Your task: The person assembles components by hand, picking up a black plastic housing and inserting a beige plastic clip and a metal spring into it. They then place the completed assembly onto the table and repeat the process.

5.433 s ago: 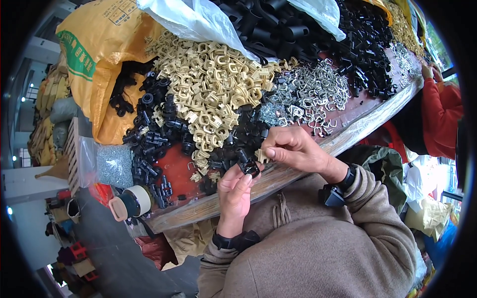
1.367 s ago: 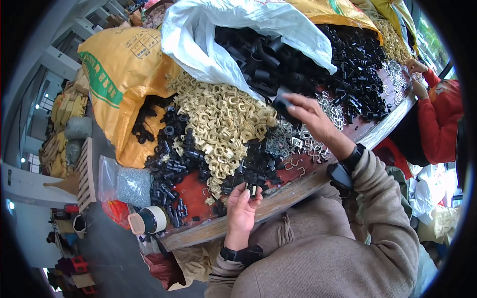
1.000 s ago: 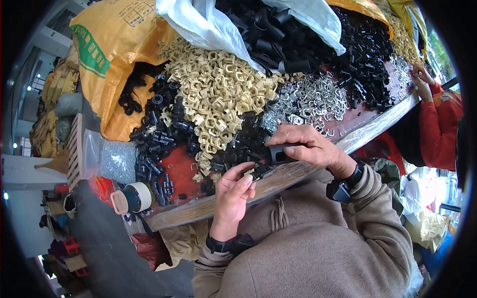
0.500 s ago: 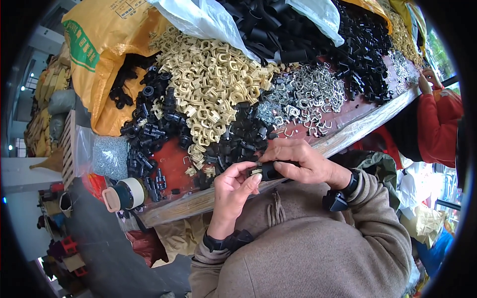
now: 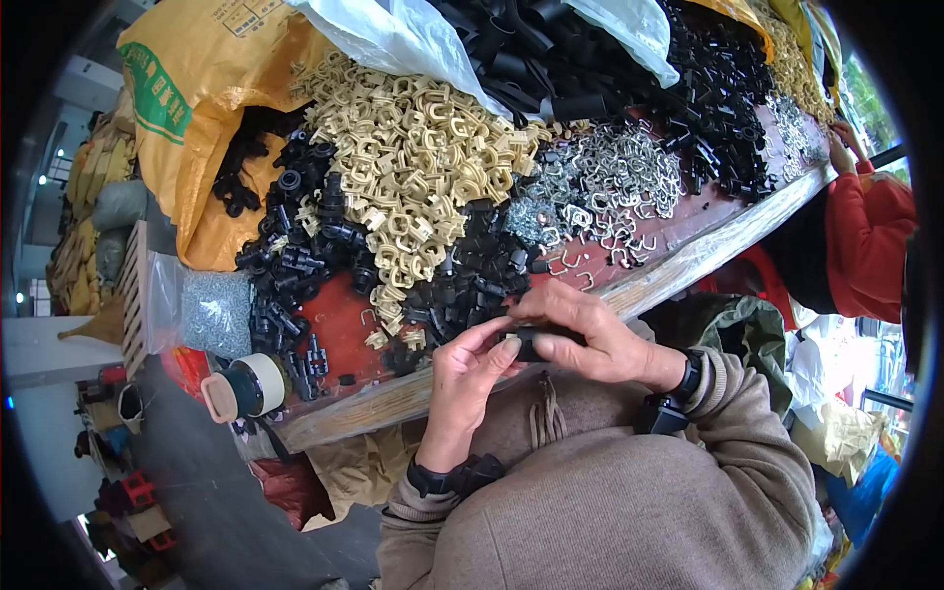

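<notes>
My left hand point(image 5: 464, 382) and my right hand point(image 5: 598, 342) meet at the table's near edge, both closed on a small black plastic fitting point(image 5: 526, 346). The left thumb and fingers pinch its left end, while the right thumb presses on the other end. Fingers cover most of the part, so its full shape is hidden. Just beyond my hands lies a heap of small black plastic parts point(image 5: 472, 305). Behind that spreads a large pile of beige plastic clips point(image 5: 423, 167). Bent metal clips point(image 5: 629, 177) are scattered to the right on the red tabletop point(image 5: 339, 320).
An orange woven sack point(image 5: 202, 167) spills black fittings at the left. Near it are a clear bag of small metal pieces point(image 5: 218, 313) and a white-and-green container point(image 5: 258, 383). Plastic-wrapped wood point(image 5: 728, 236) edges the table. A person in red sleeves point(image 5: 867, 226) works at the far right.
The right hand has tipped and slid slightly left over the fitting. The beige piece that showed by my left thumb is now hidden, and less of the black part shows.
</notes>
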The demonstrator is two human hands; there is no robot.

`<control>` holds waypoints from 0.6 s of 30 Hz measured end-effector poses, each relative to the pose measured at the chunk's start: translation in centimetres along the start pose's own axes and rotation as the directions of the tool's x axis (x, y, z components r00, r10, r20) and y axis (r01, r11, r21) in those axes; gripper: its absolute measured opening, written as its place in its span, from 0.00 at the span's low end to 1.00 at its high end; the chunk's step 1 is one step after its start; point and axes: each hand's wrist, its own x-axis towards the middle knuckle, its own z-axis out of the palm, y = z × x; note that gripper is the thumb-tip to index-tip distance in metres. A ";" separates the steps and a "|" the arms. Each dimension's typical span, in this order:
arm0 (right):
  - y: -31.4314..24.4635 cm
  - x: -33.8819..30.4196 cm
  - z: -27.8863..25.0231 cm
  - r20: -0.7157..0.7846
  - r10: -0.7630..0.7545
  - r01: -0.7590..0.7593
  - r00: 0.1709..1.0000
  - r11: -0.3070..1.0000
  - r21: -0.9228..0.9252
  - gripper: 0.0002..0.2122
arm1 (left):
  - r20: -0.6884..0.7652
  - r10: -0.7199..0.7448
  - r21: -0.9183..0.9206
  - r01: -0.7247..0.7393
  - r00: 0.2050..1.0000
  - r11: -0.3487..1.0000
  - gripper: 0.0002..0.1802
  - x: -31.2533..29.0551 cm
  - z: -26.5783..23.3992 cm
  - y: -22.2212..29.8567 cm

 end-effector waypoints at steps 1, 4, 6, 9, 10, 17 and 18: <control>-0.1 0.1 -0.2 0.034 -0.094 0.096 0.995 0.993 -0.064 0.22 | 0.011 0.000 -0.017 0.000 1.000 1.000 0.21 0.0 -0.1 -0.1; -0.2 0.4 -0.5 0.148 -0.217 0.225 0.965 0.974 -0.039 0.29 | 0.031 0.021 -0.052 -0.020 0.999 0.998 0.23 0.0 0.0 -0.2; -0.2 0.6 -0.5 0.274 -0.289 0.261 0.917 0.956 0.133 0.36 | 0.061 0.058 -0.088 -0.053 0.996 0.995 0.26 0.0 0.2 -0.2; -0.2 0.7 -0.4 0.265 -0.256 0.220 0.930 0.963 0.158 0.35 | 0.070 0.042 -0.121 -0.033 0.997 0.992 0.28 -0.1 0.5 -0.3; -0.2 0.6 -0.4 0.260 -0.237 0.197 0.936 0.965 0.170 0.35 | 0.077 0.033 -0.138 -0.022 0.996 0.990 0.30 -0.1 0.6 -0.3; -0.9 -0.6 -1.3 -0.056 -0.067 0.074 0.996 0.987 0.142 0.29 | 0.098 0.059 -0.160 -0.043 0.993 0.986 0.30 -0.4 -0.6 0.4; -1.1 -1.0 -1.8 -0.128 0.003 0.013 0.992 0.992 0.122 0.28 | 0.069 0.079 -0.132 -0.069 0.995 0.989 0.30 -0.4 -1.3 0.6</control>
